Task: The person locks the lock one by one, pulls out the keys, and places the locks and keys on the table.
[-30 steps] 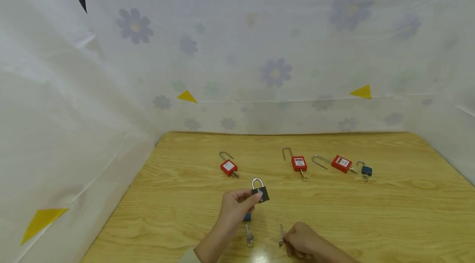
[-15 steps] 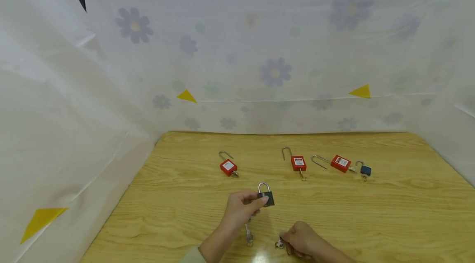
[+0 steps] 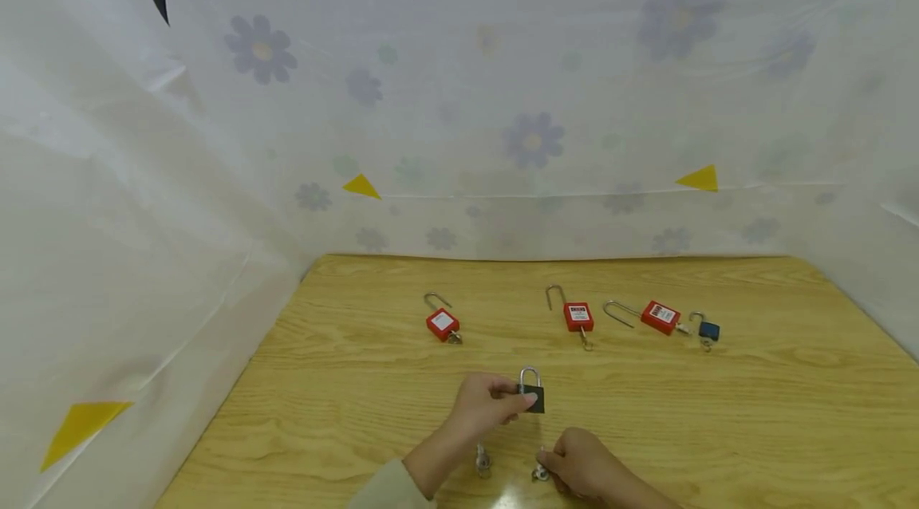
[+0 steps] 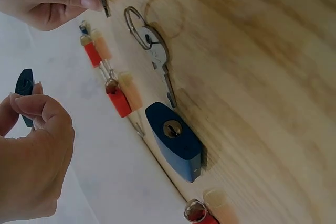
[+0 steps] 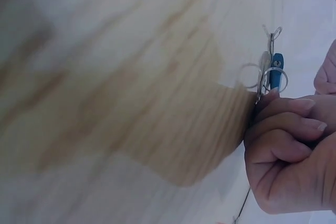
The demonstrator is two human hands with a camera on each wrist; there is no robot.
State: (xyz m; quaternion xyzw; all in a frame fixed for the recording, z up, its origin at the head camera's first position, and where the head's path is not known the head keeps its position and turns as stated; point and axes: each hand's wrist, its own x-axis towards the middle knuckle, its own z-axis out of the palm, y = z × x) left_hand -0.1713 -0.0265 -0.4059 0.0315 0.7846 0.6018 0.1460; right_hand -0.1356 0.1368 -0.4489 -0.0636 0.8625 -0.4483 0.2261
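My left hand pinches a small dark padlock by its body, shackle upward, above the table. In the left wrist view this padlock shows edge-on between thumb and fingers. Close to the tabletop, my right hand pinches keys on a ring; its other fingers are curled, as the right wrist view shows. A blue padlock lies on the wood, keyhole visible; the left hand hides it in the head view. Near its keyhole end is another key with a ring, apart from both hands.
Farther back lie a red padlock on the left, a second red padlock, a third red padlock and a small blue padlock, all with shackles open and keys attached. A flowered white curtain borders the wooden table.
My left hand has carried the dark padlock rightward and toward me, closer to the right hand. The right hand stays about where it was, while the keys in its fingers have turned.
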